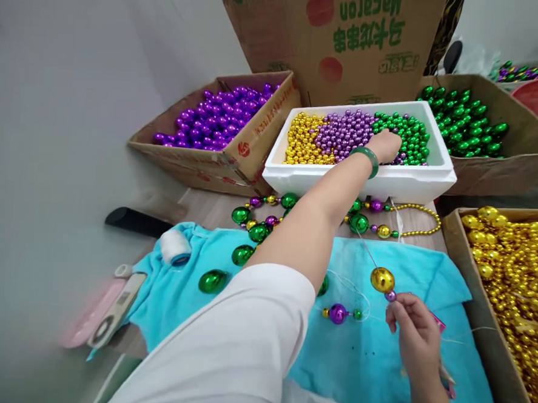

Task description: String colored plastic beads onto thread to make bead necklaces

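My left hand (385, 146), with a green bangle on the wrist, reaches across into a white foam box (361, 184). Its fingers curl down among small green beads (414, 137); whatever they grip is hidden. My right hand (418, 332) pinches a small purple bead (390, 296) over a turquoise towel (353, 377). Just above that bead sits a large gold bead (383, 279), with a thin line or needle rising from it. On the towel lie a short row with a purple bead (338, 314), white thread, and a loose green bead (212, 281).
Small gold beads (304, 137) and purple beads (346, 133) share the foam box. Cardboard boxes hold purple beads (224, 116), green beads (465, 119) and gold bead strands (515, 271). A bead necklace (424, 231) lies behind the towel; a thread spool (175, 247) stands left.
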`<state>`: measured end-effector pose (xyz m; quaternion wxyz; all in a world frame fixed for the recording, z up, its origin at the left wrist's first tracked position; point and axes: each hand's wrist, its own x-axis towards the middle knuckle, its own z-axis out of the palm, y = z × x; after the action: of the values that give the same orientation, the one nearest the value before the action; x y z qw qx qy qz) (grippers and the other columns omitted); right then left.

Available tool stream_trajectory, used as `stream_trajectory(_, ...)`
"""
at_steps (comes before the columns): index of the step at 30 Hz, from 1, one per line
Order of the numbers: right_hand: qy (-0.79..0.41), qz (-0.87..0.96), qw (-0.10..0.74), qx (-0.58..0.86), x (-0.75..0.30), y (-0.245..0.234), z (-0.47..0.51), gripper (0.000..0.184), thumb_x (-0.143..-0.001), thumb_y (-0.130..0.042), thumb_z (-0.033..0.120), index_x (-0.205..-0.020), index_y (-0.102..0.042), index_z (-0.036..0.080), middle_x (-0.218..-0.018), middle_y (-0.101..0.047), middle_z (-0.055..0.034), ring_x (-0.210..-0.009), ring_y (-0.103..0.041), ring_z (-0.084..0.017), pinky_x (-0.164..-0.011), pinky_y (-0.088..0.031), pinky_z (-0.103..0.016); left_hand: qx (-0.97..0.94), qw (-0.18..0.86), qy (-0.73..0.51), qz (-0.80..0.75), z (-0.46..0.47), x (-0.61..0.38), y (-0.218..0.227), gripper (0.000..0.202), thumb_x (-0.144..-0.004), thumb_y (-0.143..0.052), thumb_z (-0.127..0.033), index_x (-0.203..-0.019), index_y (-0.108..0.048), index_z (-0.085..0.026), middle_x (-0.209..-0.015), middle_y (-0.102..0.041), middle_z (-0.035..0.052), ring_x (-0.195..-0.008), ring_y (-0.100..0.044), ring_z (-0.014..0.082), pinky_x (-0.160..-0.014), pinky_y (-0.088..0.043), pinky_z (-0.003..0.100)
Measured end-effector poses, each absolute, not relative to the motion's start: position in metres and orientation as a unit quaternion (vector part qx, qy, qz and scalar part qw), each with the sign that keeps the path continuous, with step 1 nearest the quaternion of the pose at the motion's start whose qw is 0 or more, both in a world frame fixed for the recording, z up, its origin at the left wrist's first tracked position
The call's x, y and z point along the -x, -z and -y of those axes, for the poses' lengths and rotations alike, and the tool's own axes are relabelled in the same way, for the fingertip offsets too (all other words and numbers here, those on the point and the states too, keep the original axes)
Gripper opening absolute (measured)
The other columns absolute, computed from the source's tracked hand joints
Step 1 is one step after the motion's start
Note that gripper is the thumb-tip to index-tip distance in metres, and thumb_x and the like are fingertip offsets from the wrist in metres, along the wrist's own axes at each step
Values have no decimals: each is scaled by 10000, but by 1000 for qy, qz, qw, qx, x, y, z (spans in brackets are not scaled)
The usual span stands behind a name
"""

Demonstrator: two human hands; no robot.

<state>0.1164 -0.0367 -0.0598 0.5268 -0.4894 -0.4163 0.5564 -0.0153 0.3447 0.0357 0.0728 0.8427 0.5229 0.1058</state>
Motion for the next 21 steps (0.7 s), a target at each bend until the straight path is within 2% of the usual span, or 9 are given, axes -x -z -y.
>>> stream_trajectory(3,-555,423,530,482,-117,59,36,107,-889,-599,291,-850,-611,192,-618,-550,13,-533,-485,-92,-477,-394,-213,-841,84,-137,-517,-348,23,-48,264,-718,-490,68,-840,-693,-49,-967,-619,163,-1063,-512,273,-980,-386,419)
stream_trajectory(5,-552,421,535,481,-116,59,39,88,-888,-605,279,-859,-613,196,-626,-549,16,-545,-487,-91,-486,-395,-213,-821,144,-234,-500,-338,36,-62,219,-758,-513,28,-835,-674,-98,-941,-600,106,-996,-528,219,-961,-396,381)
stream_trajectory(8,-556,412,548,470,-113,60,46,67,-886,-612,270,-881,-616,203,-629,-545,20,-559,-492,-91,-495,-394,-213,-712,337,-425,-447,-286,66,-85,160,-823,-523,-40,-877,-639,-136,-858,-571,34,-915,-563,145,-861,-437,296)
stream_trajectory(11,-561,417,547,460,-105,58,54,79,-885,-612,280,-874,-618,202,-616,-542,24,-537,-482,-85,-481,-380,-209,-577,512,-486,-410,-192,101,-93,134,-863,-529,-107,-963,-612,-144,-826,-576,10,-812,-600,102,-747,-458,240)
stream_trajectory(15,-566,454,507,465,-87,52,63,130,-877,-617,306,-829,-624,185,-585,-521,26,-506,-459,-77,-459,-358,-202,-399,629,-538,-394,-66,136,-70,173,-808,-662,-218,-963,-611,-163,-820,-643,23,-712,-624,105,-646,-486,216)
stream_trajectory(21,-560,479,472,483,-64,49,79,164,-852,-634,333,-815,-629,173,-565,-506,24,-501,-447,-88,-448,-349,-211,-199,671,-612,-368,16,161,-23,192,-818,-666,-262,-976,-639,-156,-820,-674,43,-708,-650,116,-630,-523,216)
